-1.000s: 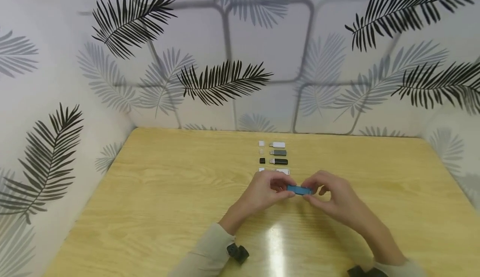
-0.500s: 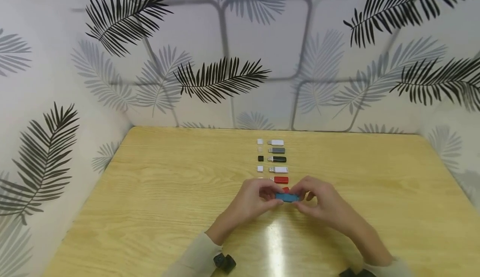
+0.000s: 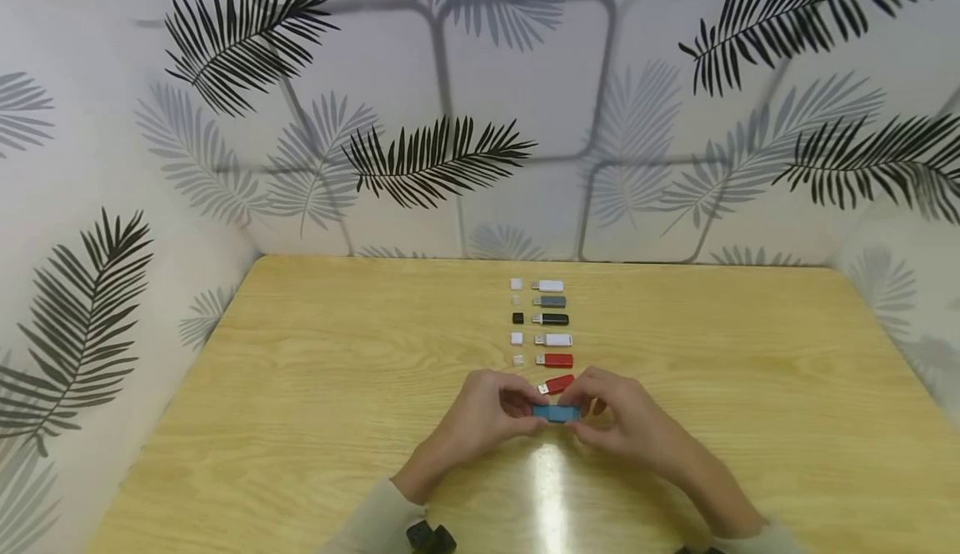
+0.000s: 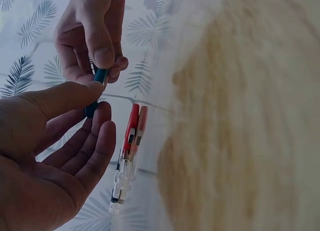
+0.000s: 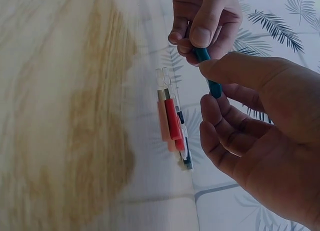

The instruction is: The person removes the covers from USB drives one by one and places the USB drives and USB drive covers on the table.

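Observation:
A blue USB flash drive (image 3: 556, 413) is held level over the near middle of the table. My left hand (image 3: 480, 412) pinches its left end between thumb and fingers. At the other end, my right hand (image 3: 618, 412) pinches it too. The fingertips cover both ends, so I cannot tell whether its cap is on. In the left wrist view, the blue flash drive (image 4: 91, 109) shows between the two thumbs; the right wrist view also shows the blue flash drive (image 5: 215, 89). Just beyond the hands lies a red flash drive (image 3: 557, 385), slightly tilted, its metal plug bare.
Farther back, uncapped flash drives lie in a column: red (image 3: 556, 361), white (image 3: 557, 340), black (image 3: 552, 319), grey (image 3: 551, 301) and white (image 3: 549, 286). Left of them, several caps form a second column, among them a black cap (image 3: 518, 318). A patterned wall borders the wooden table (image 3: 337, 354).
Both hands have moved left and nearer with the blue flash drive, still gripping it. The red flash drives and a clear cap have come into sight. The view has shifted slightly.

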The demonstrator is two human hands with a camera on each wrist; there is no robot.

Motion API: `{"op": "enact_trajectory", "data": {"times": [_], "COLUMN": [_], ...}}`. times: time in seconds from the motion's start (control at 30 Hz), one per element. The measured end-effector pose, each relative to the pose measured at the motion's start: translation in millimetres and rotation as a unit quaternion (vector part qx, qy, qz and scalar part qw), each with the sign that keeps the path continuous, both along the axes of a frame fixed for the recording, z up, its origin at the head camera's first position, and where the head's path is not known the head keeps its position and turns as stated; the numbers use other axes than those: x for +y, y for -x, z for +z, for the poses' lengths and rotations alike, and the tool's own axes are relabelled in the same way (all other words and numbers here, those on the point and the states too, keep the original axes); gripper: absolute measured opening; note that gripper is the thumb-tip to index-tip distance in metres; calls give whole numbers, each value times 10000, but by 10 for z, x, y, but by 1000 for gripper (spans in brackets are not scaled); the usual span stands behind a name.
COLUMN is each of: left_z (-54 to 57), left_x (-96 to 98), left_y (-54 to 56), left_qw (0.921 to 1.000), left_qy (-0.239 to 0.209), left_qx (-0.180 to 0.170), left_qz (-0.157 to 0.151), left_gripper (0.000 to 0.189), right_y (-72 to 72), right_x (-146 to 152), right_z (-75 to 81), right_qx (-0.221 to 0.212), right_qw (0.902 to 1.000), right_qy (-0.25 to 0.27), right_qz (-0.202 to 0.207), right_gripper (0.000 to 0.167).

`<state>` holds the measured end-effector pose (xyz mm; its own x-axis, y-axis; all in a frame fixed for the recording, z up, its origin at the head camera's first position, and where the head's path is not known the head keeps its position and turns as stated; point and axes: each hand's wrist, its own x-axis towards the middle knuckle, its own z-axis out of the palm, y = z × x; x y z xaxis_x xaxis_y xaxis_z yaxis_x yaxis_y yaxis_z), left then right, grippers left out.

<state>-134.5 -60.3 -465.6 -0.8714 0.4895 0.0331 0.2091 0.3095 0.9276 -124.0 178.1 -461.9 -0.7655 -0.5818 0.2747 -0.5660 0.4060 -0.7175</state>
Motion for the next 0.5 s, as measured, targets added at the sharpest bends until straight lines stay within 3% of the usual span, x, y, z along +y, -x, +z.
{"op": "enact_trajectory", "data": {"times": [0.27,0.5], "left_z": [17,21], "left_x": [-121,-412], "left_y": [15,79], "left_qw": [9999,9990], "left_qy": [-124,-169], "left_qx": [-11,77], "left_qz": [-13,398], "left_gripper": [13,16], "right_y": [-18,-5], "right_x": [-6,211], "right_z": [-13,24], "right_qx": [406,709], "right_qw": [9991,9966], "right_qy": [154,50], "right_qz": [-5,-408], "right_gripper": [30,32]}}
